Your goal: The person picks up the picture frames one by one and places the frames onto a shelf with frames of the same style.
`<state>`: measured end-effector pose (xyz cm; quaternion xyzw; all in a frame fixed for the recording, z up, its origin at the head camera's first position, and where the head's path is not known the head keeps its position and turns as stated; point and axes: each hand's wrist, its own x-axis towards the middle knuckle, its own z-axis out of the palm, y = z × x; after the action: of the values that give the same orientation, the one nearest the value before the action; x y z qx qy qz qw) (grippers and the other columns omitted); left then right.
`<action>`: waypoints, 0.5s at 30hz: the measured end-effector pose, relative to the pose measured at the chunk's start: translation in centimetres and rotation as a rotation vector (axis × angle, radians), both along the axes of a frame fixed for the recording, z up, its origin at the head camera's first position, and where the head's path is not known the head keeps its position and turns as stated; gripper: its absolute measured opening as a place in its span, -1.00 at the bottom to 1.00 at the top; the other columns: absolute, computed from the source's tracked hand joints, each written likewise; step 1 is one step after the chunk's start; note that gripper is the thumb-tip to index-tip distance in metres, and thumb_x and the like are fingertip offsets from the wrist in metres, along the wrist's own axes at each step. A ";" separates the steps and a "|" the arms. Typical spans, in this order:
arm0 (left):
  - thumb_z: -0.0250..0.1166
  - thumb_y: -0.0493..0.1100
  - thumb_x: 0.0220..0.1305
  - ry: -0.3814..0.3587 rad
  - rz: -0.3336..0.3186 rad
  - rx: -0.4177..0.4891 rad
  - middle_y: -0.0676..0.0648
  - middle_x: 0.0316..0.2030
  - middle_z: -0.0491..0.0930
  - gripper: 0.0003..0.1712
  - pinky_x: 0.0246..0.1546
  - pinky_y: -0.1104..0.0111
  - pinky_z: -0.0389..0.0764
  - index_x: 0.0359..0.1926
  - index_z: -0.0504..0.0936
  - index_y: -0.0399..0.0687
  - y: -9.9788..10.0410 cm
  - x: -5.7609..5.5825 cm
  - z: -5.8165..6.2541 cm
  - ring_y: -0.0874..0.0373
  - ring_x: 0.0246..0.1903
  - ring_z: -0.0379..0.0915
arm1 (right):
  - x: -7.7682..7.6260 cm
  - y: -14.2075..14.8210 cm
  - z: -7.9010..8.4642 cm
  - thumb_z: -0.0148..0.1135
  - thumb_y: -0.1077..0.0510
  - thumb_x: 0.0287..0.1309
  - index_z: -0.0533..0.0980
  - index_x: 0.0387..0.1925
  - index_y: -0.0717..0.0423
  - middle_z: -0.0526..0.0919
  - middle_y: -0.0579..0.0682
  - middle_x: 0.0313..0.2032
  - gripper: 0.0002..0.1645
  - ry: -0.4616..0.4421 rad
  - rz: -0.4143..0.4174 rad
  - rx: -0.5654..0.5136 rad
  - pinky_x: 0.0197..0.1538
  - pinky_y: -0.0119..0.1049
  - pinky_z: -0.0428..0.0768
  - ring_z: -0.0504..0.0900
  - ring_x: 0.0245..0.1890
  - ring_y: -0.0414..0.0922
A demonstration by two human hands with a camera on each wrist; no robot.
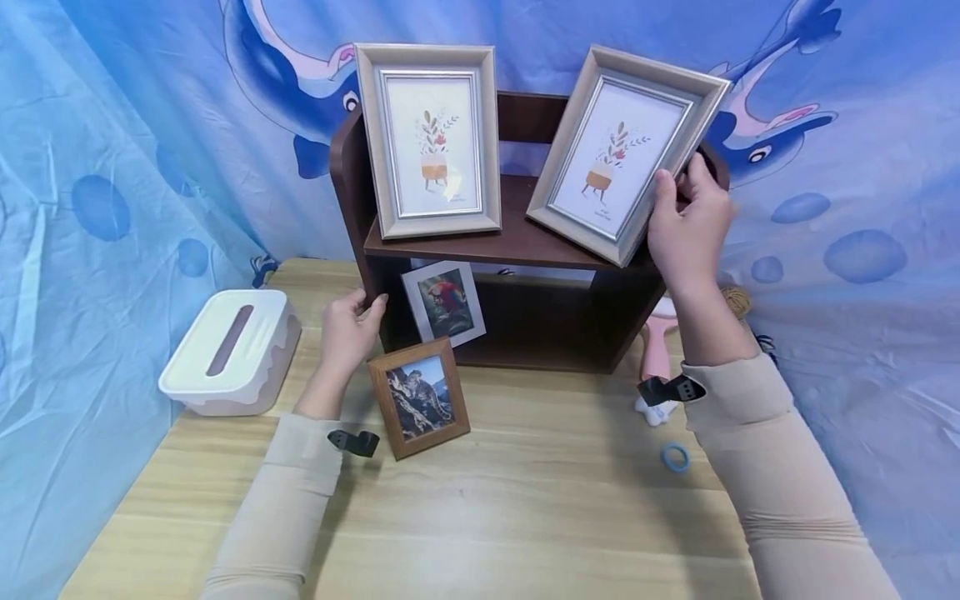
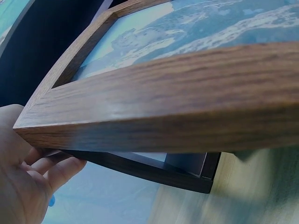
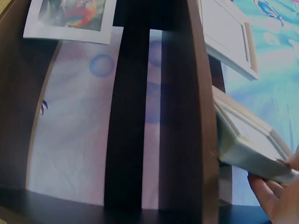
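My right hand (image 1: pixel 692 221) grips the right edge of a silver-beige picture frame (image 1: pixel 628 155), thumb in front and fingers behind. This frame leans to the right over the top shelf. In the right wrist view, the fingers (image 3: pixel 268 189) hold it by its side. At the lower left, my left hand (image 1: pixel 351 329) pinches the side panel of a dark brown shelf (image 1: pixel 543 354). A matching silver-beige frame (image 1: pixel 433 142) stands upright on the top level at left. A white frame with a parrot picture (image 1: pixel 447 305) leans in the lower compartment.
A wooden frame with a leopard picture (image 1: pixel 421 398) stands before the shelf, near my left wrist. At left sits a white tissue box (image 1: pixel 228 354). Beside my right forearm are a pink-handled brush (image 1: pixel 656 350) and a blue ring (image 1: pixel 676 457). A blue curtain hangs behind.
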<state>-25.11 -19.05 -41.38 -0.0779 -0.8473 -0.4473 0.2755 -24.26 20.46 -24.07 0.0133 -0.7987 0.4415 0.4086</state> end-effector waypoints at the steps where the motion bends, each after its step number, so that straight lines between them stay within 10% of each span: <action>1: 0.28 -0.23 0.40 0.005 0.002 -0.003 -0.38 -0.19 0.72 -0.77 -0.21 0.01 0.73 -0.16 0.73 -0.38 0.0 0.0 0.0 -0.20 -0.12 0.70 | 0.1 -0.2 -0.3 0.13 0.11 0.44 0.60 -0.03 0.13 0.77 0.11 -0.17 -0.77 -0.004 -0.019 0.024 -0.37 -0.55 0.48 0.60 -0.44 -0.34; 7: 0.29 -0.23 0.40 0.021 -0.005 -0.022 -0.38 -0.19 0.72 -0.77 -0.20 0.01 0.73 -0.15 0.73 -0.37 -0.1 0.0 -0.1 -0.22 -0.12 0.70 | 0.3 -0.8 -2.1 0.11 0.14 0.43 0.53 0.19 0.15 0.74 0.10 -0.06 -0.62 -0.017 -0.070 0.053 -0.22 -0.57 0.57 0.72 -0.22 -0.19; 15: 0.27 -0.23 0.42 0.016 0.001 -0.018 -0.38 -0.19 0.72 -0.77 -0.15 -0.03 0.71 -0.16 0.72 -0.37 -0.1 0.2 0.1 -0.26 -0.09 0.68 | -0.4 -0.9 -1.9 0.00 0.19 0.46 0.46 0.23 0.29 0.66 0.27 0.02 -0.58 -0.011 -0.045 0.085 0.16 -0.09 0.50 0.59 0.00 0.06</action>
<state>-24.96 -19.16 -41.31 -0.0836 -0.8491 -0.4390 0.2816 -24.67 19.56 -25.95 0.0102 -0.8189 0.3981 0.4133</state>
